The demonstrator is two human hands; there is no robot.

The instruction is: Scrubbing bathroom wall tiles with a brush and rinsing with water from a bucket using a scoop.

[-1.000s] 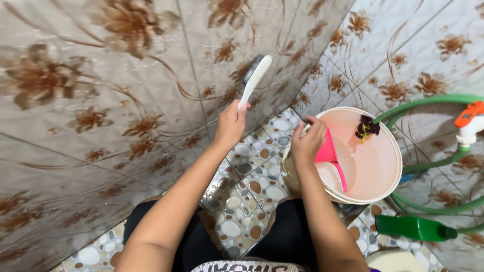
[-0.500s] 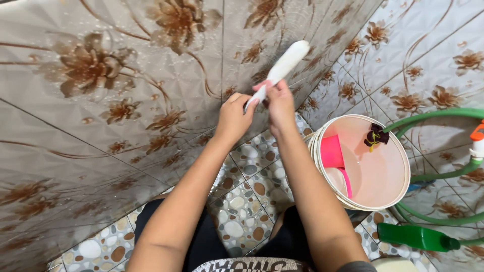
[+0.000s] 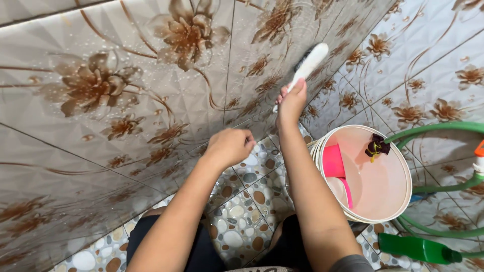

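Scrubbing step in hand — right hand [image 3: 291, 100], fingers wrapped on brush [image 3: 308, 63], bristles against wet wall tile [image 3: 151, 100] near corner. Left hand [image 3: 229, 146] loosely curled, empty, off the wall. Bucket [image 3: 398, 201] just beside. Next, probably: firm strokes along tile.

home bathroom, floral wall tiles [image 3: 126, 100], bucket [image 3: 388, 201], hose [image 3: 438, 128]

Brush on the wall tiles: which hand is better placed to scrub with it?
Right. The right hand holds the white brush by its handle, bristles against the wall tiles. The left hand is empty, lower down.
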